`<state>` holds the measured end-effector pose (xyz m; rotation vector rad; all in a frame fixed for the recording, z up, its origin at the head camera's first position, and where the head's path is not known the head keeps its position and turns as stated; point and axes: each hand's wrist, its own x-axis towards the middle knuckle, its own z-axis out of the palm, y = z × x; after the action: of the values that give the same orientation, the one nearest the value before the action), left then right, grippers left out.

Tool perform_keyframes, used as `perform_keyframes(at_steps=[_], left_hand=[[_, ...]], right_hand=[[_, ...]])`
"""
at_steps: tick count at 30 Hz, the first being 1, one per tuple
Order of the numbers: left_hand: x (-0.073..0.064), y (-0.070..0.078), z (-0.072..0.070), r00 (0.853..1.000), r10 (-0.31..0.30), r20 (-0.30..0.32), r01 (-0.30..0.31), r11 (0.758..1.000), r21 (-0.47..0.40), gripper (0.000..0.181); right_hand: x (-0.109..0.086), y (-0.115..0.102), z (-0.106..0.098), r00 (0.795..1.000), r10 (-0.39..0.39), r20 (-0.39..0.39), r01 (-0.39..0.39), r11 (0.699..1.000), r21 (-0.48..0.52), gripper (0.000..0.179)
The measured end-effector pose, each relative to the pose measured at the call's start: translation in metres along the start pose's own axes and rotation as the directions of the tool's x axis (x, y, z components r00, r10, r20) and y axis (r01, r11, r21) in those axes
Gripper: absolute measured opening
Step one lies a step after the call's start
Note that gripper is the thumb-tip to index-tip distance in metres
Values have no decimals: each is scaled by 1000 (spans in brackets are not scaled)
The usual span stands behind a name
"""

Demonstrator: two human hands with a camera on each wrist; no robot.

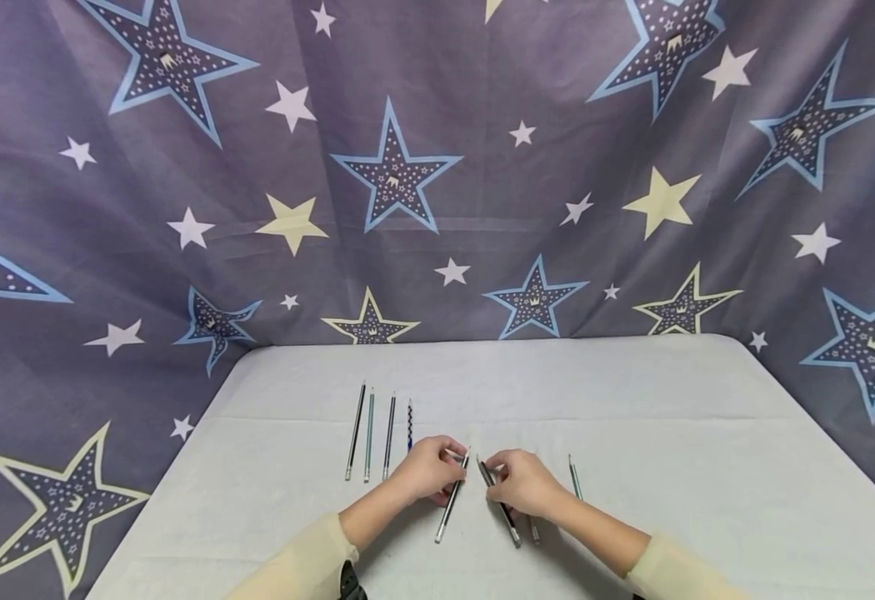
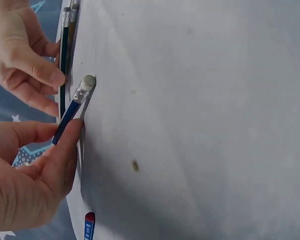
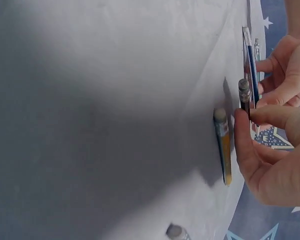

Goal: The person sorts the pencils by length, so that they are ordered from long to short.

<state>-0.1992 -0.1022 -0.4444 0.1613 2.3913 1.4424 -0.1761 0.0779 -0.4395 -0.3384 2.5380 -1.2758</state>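
Between thumb and fingers, my left hand pinches a dark pencil, its tip pointing away from me. The left wrist view shows this pencil as blue, with a metal band and pale eraser at the near end. My right hand pinches another dark pencil, slanted with its tip up and left. In the right wrist view its eraser end sticks out past the fingertips. Both hands are close together at the middle of the table, the two pencil tips a small gap apart.
Left of my hands, a row of pencils lies on the white cloth: black, teal, dark blue and a patterned one. A yellow-sided pencil lies beside my right hand; a teal pencil lies farther right.
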Motion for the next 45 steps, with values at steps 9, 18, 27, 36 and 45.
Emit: perform_keyframes(at_steps=[9, 18, 27, 36, 45], left_hand=[[1, -1, -6, 998, -60, 16, 62, 994, -88, 29], [3, -2, -11, 998, -58, -13, 53, 972, -228, 36], [5, -5, -11, 998, -43, -41, 29, 955, -296, 38], [6, -5, -9, 998, -45, -35, 30, 939, -343, 39], [9, -7, -12, 996, -64, -62, 39, 938, -345, 37]], right_hand=[[0, -2, -9, 995, 97, 7, -97, 985, 143, 26], [7, 1, -7, 993, 116, -23, -104, 948, 300, 28], [10, 4, -1, 989, 148, -20, -128, 905, 406, 32], [11, 6, 7, 990, 140, -30, -112, 890, 442, 37], [10, 2, 9, 988, 150, -46, -113, 886, 449, 36]])
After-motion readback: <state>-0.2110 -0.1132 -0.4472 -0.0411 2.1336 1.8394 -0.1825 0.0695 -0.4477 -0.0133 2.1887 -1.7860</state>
